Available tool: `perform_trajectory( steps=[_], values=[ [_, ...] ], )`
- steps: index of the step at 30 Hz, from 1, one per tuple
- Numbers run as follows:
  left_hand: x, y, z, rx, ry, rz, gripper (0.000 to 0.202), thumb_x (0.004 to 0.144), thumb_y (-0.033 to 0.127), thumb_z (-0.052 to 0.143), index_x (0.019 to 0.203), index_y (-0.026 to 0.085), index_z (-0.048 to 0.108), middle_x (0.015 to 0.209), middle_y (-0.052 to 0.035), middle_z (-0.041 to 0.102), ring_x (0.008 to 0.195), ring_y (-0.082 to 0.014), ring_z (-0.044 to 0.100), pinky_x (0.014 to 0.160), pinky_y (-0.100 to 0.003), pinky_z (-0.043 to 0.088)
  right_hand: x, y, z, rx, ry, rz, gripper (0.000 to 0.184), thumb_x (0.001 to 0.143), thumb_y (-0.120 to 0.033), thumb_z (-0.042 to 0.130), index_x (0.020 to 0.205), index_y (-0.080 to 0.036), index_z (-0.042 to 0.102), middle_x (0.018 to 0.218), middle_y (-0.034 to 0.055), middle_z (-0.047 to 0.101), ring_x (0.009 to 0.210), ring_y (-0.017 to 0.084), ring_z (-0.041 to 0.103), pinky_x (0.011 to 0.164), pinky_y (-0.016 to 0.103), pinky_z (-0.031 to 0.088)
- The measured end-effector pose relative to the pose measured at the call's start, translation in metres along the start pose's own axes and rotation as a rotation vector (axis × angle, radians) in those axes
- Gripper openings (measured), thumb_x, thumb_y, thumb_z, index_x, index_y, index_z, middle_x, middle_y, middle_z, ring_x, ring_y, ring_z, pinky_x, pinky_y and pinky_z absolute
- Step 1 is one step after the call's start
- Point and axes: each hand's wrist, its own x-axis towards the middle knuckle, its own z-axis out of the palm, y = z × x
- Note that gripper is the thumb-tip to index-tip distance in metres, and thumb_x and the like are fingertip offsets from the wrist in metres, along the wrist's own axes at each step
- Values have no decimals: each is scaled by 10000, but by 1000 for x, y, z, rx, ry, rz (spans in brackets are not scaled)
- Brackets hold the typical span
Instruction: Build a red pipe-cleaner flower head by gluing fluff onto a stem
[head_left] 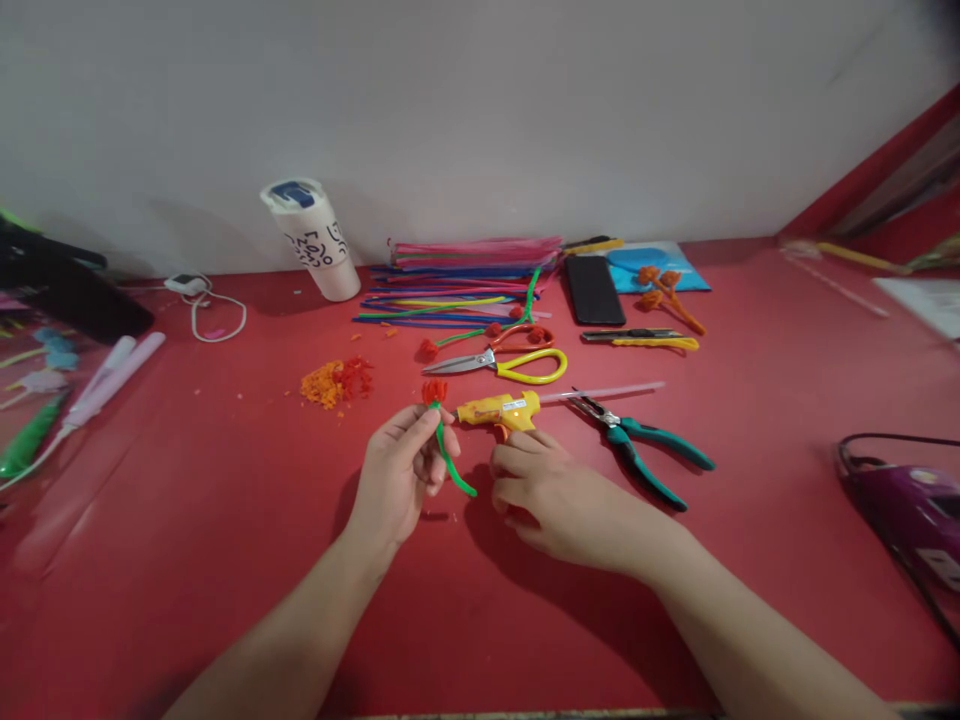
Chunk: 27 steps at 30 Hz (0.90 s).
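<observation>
My left hand (pixel 401 455) is closed, pinching a small pipe cleaner flower upright between thumb and fingers. The flower has a red tufted head (pixel 435 391) and a green stem (pixel 453 466) that curves down to the right. My right hand (pixel 544 485) is curled around the handle of a yellow hot glue gun (pixel 487 410); the grip itself is mostly hidden by the fingers. Its nozzle points left, close beside the flower and my left fingertips. A clear glue stick (pixel 600 393) sticks out of the gun's back end.
Scissors (pixel 529 365), green-handled pliers (pixel 649 445) and a yellow cutter (pixel 645 341) lie around the gun. Behind are pipe cleaners (pixel 450 300), a phone (pixel 594 290) and a white tumbler (pixel 319 245). Orange and red fluff (pixel 330 382) lies left; a purple device (pixel 915 510) sits right.
</observation>
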Motion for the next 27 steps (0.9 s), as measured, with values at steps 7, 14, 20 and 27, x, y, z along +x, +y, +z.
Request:
perform_trajectory(
  steps=[7, 14, 20, 27],
  values=[
    [-1, -1, 1, 24, -34, -48, 159, 775, 301, 650, 735, 148, 638, 549, 33, 617, 324, -22, 421, 297, -122, 279, 3, 1, 9, 123, 69, 64, 95, 788, -90, 574, 723, -156, 594, 781, 49, 593, 785, 192, 515, 819, 370, 431],
    [-4, -7, 4, 145, -158, -71, 139, 754, 270, 687, 688, 149, 708, 662, 6, 640, 543, -51, 541, 530, -144, 442, -1, 1, -7, 660, 280, 364, 152, 816, -69, 487, 869, -212, 485, 696, -40, 603, 620, 104, 563, 594, 215, 423],
    [-8, -12, 8, 120, -301, -114, 115, 769, 251, 680, 707, 167, 728, 699, 2, 649, 640, -92, 600, 691, -211, 483, 3, -1, -4, 1053, 349, 373, 102, 856, -153, 501, 846, -230, 434, 741, -41, 639, 676, 99, 613, 636, 224, 450],
    [-9, -13, 9, 76, -192, -78, 126, 744, 285, 710, 718, 164, 733, 687, -5, 669, 587, -91, 601, 641, -208, 491, 12, -5, -1, 1226, 455, 485, 117, 817, -282, 590, 748, -190, 570, 683, 3, 671, 661, 138, 636, 673, 277, 487]
  ],
)
